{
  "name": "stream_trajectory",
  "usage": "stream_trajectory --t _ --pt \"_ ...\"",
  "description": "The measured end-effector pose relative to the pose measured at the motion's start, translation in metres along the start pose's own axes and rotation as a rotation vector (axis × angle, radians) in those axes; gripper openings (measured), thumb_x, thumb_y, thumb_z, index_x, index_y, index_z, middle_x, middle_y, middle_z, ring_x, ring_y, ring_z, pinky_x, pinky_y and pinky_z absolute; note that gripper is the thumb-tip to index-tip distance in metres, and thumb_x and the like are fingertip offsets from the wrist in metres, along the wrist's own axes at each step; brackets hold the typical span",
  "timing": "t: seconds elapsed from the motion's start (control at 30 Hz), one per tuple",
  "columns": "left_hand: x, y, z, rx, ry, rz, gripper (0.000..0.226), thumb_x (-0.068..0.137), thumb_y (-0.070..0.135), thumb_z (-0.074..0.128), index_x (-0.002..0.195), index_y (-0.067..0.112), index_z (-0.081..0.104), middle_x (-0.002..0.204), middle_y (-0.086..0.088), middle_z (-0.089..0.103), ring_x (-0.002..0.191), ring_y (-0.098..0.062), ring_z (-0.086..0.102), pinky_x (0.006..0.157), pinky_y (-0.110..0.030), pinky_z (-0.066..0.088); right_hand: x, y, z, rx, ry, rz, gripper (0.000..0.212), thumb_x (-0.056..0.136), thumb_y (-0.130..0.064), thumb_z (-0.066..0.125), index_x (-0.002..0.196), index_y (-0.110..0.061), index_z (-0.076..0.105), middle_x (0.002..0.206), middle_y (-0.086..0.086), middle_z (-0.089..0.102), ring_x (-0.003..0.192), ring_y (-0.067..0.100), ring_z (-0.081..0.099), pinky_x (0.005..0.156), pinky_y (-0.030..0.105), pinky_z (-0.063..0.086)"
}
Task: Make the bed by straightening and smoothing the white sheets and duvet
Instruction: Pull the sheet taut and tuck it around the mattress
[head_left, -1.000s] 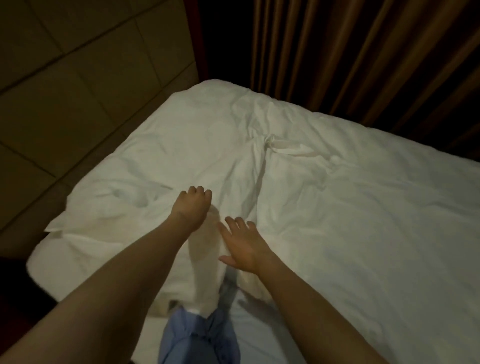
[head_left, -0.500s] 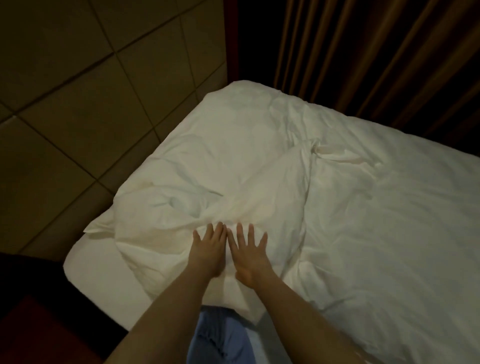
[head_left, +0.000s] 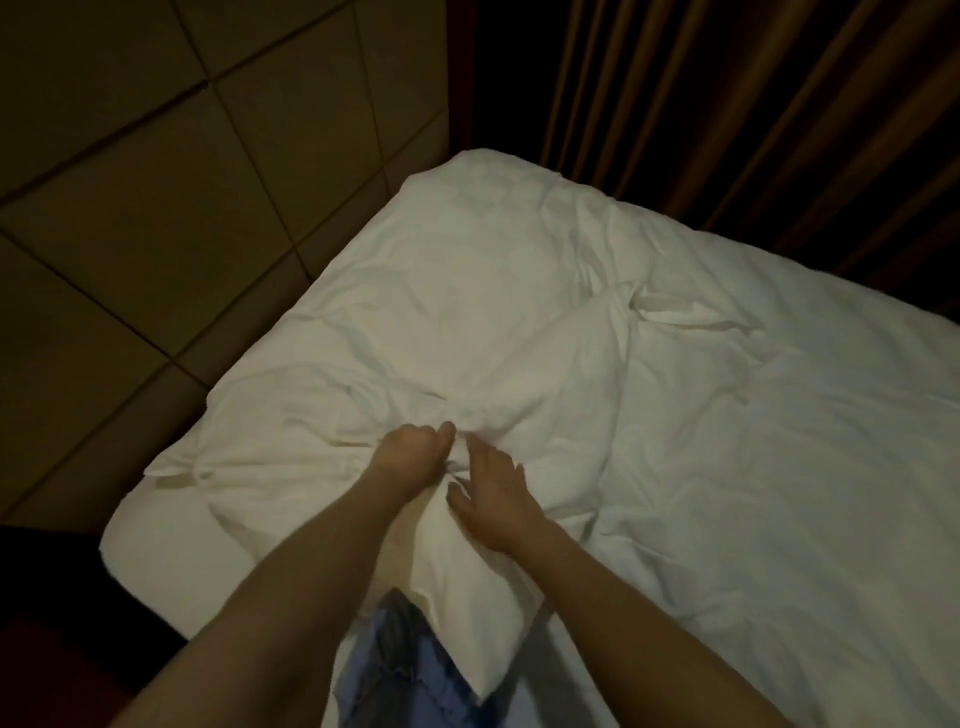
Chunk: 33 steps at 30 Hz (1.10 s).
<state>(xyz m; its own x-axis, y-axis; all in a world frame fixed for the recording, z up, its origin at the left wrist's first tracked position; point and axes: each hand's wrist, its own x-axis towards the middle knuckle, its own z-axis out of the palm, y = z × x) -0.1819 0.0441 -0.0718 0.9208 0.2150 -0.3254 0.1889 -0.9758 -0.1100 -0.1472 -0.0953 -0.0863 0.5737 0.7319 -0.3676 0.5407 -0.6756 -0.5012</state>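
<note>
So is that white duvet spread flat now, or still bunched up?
Bunched up. The duvet is heaped in creased folds where both hands work, and its near corner leaves the sheet bare.

A dim bedroom, perhaps a hotel room: a bed (head_left: 156, 561) covered with a rumpled white duvet (head_left: 727, 467), long brown curtains (head_left: 727, 104) hanging behind its far edge, and a padded panelled wall (head_left: 182, 182) at its left side.

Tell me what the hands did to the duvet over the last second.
The left hand went from flat to curled, gathering a fold of the duvet in its grip. The right hand stayed open beside it, fingers still on the fabric. The bunched ridge and the curtains look unchanged.
</note>
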Motion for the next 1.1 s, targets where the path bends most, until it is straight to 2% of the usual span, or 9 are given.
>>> stream_trajectory --t 0.17,0.37,0.5,0.57,0.63,0.77,0.87,0.97,1.1 --pt "0.004 -0.001 -0.050 0.069 0.032 0.051 0.040 0.092 0.023 0.049 0.128 0.009 0.038 0.113 -0.011 0.061 0.102 -0.031 0.060 0.079 -0.035 0.047 -0.017 -0.026 0.011 -0.125 0.011 0.147 0.105 0.081 -0.060 0.054 0.147 -0.020 -0.017 0.157 0.010 -0.004 0.142 0.035 0.002 0.109 0.062 0.007" --pt "-0.027 0.018 -0.042 -0.031 0.071 -0.064 0.043 0.090 0.021 0.045 0.131 0.011 0.036 0.118 -0.010 0.055 0.107 -0.028 0.052 0.084 -0.035 0.042 -0.006 0.002 -0.014 -0.333 0.205 0.048 0.041 0.096 -0.016 0.043 0.135 -0.013 0.033 0.127 0.010 0.046 0.108 0.029 0.049 0.091 0.040 0.039" --pt "-0.053 0.038 -0.022 -0.203 0.189 -0.049 0.083 0.079 0.054 0.049 0.149 0.017 0.021 0.130 -0.014 0.048 0.117 -0.032 0.047 0.097 -0.041 0.035 0.004 0.020 -0.044 -0.409 0.229 -0.087 0.041 0.093 -0.007 0.042 0.133 -0.010 0.036 0.125 0.011 0.049 0.106 0.029 0.052 0.085 0.037 0.043" --pt "-0.057 0.037 -0.014 -0.038 0.108 -0.061 0.104 0.072 0.062 0.057 0.150 0.020 0.003 0.143 -0.019 0.036 0.129 -0.038 0.038 0.105 -0.051 0.027 0.009 0.020 -0.060 -0.466 0.267 -0.152 0.039 0.091 -0.005 0.043 0.129 -0.010 0.039 0.123 0.011 0.050 0.105 0.030 0.052 0.081 0.037 0.044" --pt "-0.053 0.031 -0.019 0.125 0.099 -0.112 0.113 0.058 0.050 0.078 0.149 0.021 0.017 0.133 -0.023 0.048 0.111 -0.040 0.054 0.093 -0.051 0.042 0.009 0.017 -0.074 -0.468 0.307 -0.169 0.037 0.088 -0.003 0.046 0.125 -0.010 0.042 0.119 0.011 0.051 0.101 0.031 0.053 0.077 0.037 0.044" --pt "-0.015 0.007 -0.063 0.208 0.409 -0.071 0.064 0.033 0.017 0.090 0.096 0.015 0.075 0.059 -0.008 0.059 0.036 -0.024 0.053 0.036 -0.023 0.042 -0.009 0.013 -0.067 -0.292 0.517 -0.120 0.045 0.082 -0.027 0.065 0.120 -0.004 0.054 0.109 0.017 0.059 0.093 0.033 0.061 0.074 0.038 0.049" --pt "0.018 -0.005 -0.095 0.234 0.248 0.003 0.039 0.076 0.017 0.067 0.113 0.009 0.055 0.087 -0.012 0.059 0.066 -0.028 0.065 0.054 -0.030 0.045 -0.022 0.005 -0.041 -0.031 0.300 0.066 0.107 0.073 -0.072 0.054 0.149 -0.015 0.005 0.154 0.012 0.017 0.137 0.028 0.027 0.108 0.050 0.026" --pt "0.039 -0.005 -0.098 0.208 0.222 -0.004 0.031 0.091 0.012 0.044 0.121 0.011 0.037 0.106 -0.010 0.053 0.088 -0.030 0.063 0.066 -0.034 0.043 -0.005 -0.007 -0.024 0.071 0.239 0.243 0.118 0.069 -0.075 0.053 0.141 -0.031 -0.028 0.156 0.004 -0.015 0.143 0.030 0.003 0.109 0.060 0.013" --pt "0.043 -0.007 -0.090 0.158 0.250 0.011 0.029 0.092 0.012 0.041 0.121 0.011 0.039 0.105 -0.011 0.053 0.087 -0.030 0.062 0.064 -0.034 0.041 0.028 -0.006 -0.043 0.161 0.309 0.479 0.089 0.087 -0.040 0.058 0.148 -0.021 -0.005 0.146 0.015 0.023 0.127 0.033 0.036 0.098 0.049 0.039"
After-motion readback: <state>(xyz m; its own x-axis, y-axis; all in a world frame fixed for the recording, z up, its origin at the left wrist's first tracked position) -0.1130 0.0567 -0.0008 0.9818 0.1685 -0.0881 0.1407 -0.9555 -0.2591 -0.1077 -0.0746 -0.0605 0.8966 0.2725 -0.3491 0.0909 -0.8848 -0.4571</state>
